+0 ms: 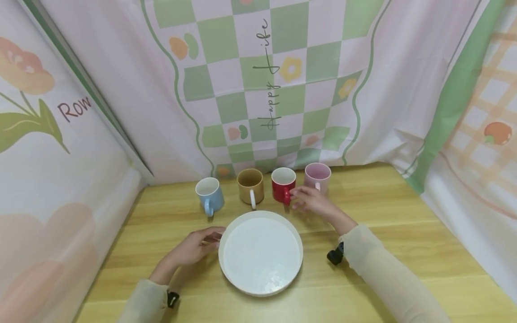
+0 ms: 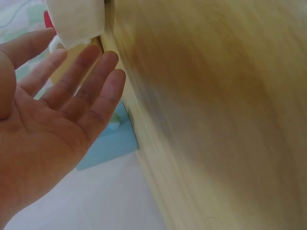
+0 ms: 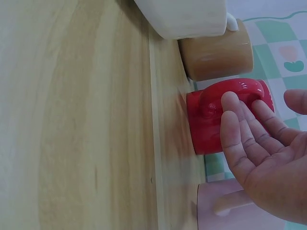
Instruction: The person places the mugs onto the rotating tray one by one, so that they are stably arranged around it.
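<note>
A round white tray (image 1: pixel 260 253) lies on the table in front of the person. Beside its left rim is the left hand (image 1: pixel 196 244), fingers extended; in the left wrist view its palm (image 2: pixel 48 124) holds nothing. The right hand (image 1: pixel 313 202) reaches to the red mug (image 1: pixel 281 186), its fingertips close to the handle (image 1: pixel 286 196). In the right wrist view the fingers (image 3: pixel 231 129) are fairly straight beside the red handle; contact is hard to tell. Behind this hand stands a pink mug (image 1: pixel 317 172), partly covered.
A brown mug (image 1: pixel 249 188) with a white handle and a light blue mug (image 1: pixel 211 195) stand left of the red one, near the table's back edge. A printed curtain (image 1: pixel 258 98) hangs behind them. The wooden table (image 1: pixel 383 215) extends to both sides.
</note>
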{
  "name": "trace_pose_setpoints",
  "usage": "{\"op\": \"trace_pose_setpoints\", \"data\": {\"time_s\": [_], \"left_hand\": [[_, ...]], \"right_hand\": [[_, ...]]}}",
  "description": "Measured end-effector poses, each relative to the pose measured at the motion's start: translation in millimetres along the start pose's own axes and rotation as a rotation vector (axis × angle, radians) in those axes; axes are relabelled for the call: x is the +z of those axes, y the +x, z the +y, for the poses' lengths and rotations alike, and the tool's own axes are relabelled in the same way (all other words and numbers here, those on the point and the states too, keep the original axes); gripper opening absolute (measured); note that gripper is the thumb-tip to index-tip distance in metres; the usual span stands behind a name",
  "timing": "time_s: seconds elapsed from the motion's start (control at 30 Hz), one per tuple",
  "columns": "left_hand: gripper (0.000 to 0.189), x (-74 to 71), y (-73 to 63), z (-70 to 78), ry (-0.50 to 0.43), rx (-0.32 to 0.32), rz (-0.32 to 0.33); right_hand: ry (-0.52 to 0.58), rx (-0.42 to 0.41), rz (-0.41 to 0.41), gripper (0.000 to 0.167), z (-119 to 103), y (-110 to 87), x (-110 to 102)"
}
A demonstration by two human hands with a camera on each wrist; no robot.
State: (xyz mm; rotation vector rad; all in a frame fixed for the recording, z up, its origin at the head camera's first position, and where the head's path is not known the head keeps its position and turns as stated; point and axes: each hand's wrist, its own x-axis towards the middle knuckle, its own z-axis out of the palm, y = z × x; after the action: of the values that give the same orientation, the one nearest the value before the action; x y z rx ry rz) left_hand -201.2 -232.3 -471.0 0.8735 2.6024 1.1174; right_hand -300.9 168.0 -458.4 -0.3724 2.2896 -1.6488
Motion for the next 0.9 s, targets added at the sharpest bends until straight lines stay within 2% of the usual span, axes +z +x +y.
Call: {"op": "trace_pose_setpoints", "data": {"time_s": [0.53, 0.9], "left_hand": [[0.044, 2.7, -0.5, -1.9, 0.002, -0.02, -0.004], [0.044, 3.7, -0.2, -2.2, 0.013, -0.027, -0.009]], "right_hand": [[-0.016, 0.045, -0.002, 0.048, -1, 5.3, 6], [0.006, 0.052, -0.001, 0.041, 2, 10.0, 12]]}}
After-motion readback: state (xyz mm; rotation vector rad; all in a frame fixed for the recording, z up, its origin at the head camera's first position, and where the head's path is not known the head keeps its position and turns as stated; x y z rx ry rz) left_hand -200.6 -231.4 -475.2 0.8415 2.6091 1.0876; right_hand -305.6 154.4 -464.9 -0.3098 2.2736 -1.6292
